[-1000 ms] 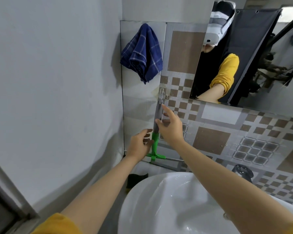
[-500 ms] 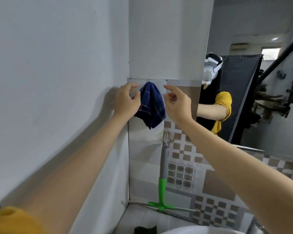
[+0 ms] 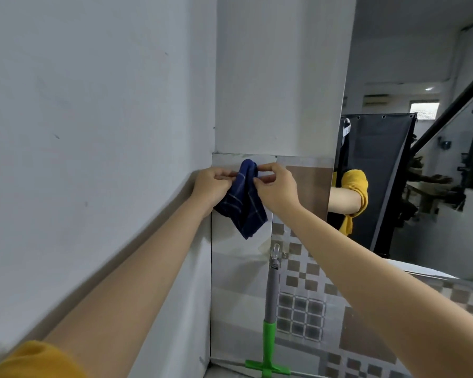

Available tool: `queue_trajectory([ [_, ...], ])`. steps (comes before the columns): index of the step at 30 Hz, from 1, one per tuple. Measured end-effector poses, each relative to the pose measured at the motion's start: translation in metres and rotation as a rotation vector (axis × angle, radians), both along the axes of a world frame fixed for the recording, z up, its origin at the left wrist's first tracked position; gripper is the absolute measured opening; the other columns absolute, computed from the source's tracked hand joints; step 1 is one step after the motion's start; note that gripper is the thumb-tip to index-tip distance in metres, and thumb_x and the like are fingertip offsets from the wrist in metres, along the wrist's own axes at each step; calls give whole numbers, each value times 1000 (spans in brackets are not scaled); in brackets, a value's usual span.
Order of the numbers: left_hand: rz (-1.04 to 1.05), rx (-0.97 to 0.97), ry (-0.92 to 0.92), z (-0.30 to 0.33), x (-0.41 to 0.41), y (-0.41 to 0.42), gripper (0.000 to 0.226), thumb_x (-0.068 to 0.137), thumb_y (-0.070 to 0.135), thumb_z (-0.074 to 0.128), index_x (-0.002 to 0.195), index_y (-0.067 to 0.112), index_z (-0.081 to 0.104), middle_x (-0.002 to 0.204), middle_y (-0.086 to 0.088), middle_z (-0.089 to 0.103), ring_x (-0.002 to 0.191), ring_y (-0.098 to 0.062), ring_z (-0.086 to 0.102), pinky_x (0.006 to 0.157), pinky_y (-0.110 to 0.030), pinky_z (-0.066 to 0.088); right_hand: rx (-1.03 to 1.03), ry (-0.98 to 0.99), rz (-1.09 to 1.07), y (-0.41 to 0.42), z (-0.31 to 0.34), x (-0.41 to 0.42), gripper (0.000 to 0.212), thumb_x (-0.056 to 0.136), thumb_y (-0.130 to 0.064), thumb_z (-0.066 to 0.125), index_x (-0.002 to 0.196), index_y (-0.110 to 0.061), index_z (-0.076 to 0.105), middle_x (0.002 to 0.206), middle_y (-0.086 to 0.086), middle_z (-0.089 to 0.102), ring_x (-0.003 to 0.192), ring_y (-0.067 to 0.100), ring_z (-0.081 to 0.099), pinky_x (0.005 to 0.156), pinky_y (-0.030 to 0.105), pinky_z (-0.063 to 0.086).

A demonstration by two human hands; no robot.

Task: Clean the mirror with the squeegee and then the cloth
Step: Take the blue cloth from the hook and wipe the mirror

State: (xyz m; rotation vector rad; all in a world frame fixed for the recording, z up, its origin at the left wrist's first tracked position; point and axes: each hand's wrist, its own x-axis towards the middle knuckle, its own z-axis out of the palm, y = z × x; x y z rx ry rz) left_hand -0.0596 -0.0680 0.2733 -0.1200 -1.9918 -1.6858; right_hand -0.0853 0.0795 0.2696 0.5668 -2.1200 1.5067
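A dark blue checked cloth [image 3: 243, 208] hangs on the tiled wall in the corner. My left hand [image 3: 212, 185] pinches its left side near the top, and my right hand [image 3: 275, 186] pinches its right side. Below them the squeegee [image 3: 270, 317], with a grey and green handle, hangs head down from a clear wall hook [image 3: 275, 252]. Its green head sits at the bottom edge of the view. The mirror [image 3: 421, 173] fills the wall to the right and reflects my arm in a yellow sleeve.
A plain white wall [image 3: 93, 132] runs close along the left. Patterned brown and grey tiles [image 3: 306, 304] cover the lower wall under the mirror. The mirror reflects a dark curtain and a stair rail.
Both hands left the squeegee hanging on its hook, rose to the blue cloth and closed on it. The view tilted up, and the sink dropped out of sight.
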Motion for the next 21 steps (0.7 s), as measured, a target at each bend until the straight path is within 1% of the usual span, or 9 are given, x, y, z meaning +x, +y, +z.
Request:
queue_trajectory([
  [3,-47,27,-60,6,4,1,18,84,2,58,83,18,65,76,-2,66,65,-13,62,52,-20,50,-49,-53,41,0,1,1,17,88,-15,64,104,-17,60,88,6,68,74,17,65,56,24,51],
  [6,-82,55,-105,13,11,2,19,84,-4,54,87,11,65,74,-5,65,59,-12,61,46,-17,49,-48,-69,32,0,7,2,13,86,-15,66,96,-19,61,85,6,68,75,21,66,61,31,55],
  [8,-54,49,-90,17,13,2,18,83,-3,57,89,10,66,76,-5,66,65,-15,63,49,-18,51,2,-31,3,3,13,5,12,85,-16,67,94,-22,61,83,2,67,76,19,65,65,33,56],
  [9,-30,43,-71,19,14,2,17,82,-2,59,87,12,67,78,-6,67,69,-17,64,53,-20,52,27,-4,-7,5,17,7,12,85,-16,66,95,-22,61,81,-1,66,75,17,64,63,31,55],
  [12,19,36,2,24,14,4,19,81,-2,62,80,16,67,85,-5,69,78,-18,66,63,-23,53,90,93,-23,13,30,16,14,88,-12,64,100,-18,63,79,-8,60,70,6,56,55,19,44],
  [13,30,35,33,27,16,4,20,81,-3,62,80,16,68,86,-4,69,79,-17,66,63,-21,53,113,129,-39,16,34,18,14,88,-11,63,100,-17,64,80,-9,59,70,3,54,54,16,40],
  [15,63,4,97,34,21,5,22,82,-1,60,79,18,69,86,-1,69,79,-14,66,64,-19,52,131,200,-79,22,44,24,15,88,-9,63,99,-18,68,84,-6,61,69,2,53,56,14,39],
  [18,93,-103,196,44,33,4,23,84,1,58,82,20,71,82,6,67,80,-8,63,67,-13,48,166,281,-120,35,56,34,17,87,-9,63,98,-19,71,84,-5,64,69,3,55,63,17,44],
  [21,88,-185,274,46,46,11,25,84,1,58,85,21,73,81,13,65,79,-3,61,67,-7,46,175,313,-143,50,58,50,16,87,-10,65,98,-20,72,77,-17,61,71,1,57,73,22,48],
])
